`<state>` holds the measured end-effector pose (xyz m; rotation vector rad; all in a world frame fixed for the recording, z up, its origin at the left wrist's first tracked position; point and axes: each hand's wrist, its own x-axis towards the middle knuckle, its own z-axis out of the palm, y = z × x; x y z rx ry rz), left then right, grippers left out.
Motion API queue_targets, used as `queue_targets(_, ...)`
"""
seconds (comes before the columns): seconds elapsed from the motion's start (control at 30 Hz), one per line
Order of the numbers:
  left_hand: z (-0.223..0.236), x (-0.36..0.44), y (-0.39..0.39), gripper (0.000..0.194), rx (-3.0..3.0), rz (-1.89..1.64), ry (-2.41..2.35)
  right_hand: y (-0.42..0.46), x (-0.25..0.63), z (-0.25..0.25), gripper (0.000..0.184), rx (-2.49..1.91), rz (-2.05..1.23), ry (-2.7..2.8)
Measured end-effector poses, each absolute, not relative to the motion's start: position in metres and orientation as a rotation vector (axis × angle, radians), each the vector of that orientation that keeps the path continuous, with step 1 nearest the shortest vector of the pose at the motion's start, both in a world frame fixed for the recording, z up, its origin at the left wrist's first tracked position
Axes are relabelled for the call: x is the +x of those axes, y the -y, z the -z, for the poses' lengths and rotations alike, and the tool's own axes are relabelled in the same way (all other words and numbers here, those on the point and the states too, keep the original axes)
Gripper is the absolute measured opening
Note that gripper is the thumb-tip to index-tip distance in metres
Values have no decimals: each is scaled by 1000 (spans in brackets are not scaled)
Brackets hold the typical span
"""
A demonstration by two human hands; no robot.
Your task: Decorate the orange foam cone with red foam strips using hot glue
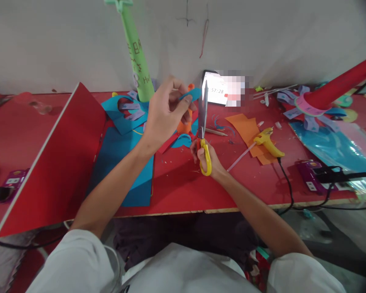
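Note:
My left hand (pixel 166 114) is raised over the red table (pixel 177 187), its fingers pinched on a small curved blue foam piece (pixel 191 95). My right hand (pixel 208 158) grips the yellow handles of a pair of scissors (pixel 203 122), blades pointing up and away beside the blue piece. Beneath my left hand lie blue foam sheets (pixel 131 162) and blue, orange and red scraps.
A large red sheet (pixel 55 162) leans at the left. A green tube (pixel 137 53) stands at the back, a red tube (pixel 338 85) at right. A phone (pixel 216 89), orange sheet (pixel 247 128), yellow glue gun (pixel 268 142), purple power strips (pixel 311 179) and cables lie about.

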<state>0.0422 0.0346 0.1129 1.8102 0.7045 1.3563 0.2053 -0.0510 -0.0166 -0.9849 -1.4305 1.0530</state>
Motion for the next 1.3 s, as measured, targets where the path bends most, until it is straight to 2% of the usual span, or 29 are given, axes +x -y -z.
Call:
queue_targets(0.3, -111, 38, -35, 19, 1988, -1406, -793, 51, 209, 17, 69, -1009, -1038, 1395)
queue_targets(1.3, -112, 40, -33, 27, 1905, -1425, -852, 54, 209, 8, 79, -1112, -1041, 1457)
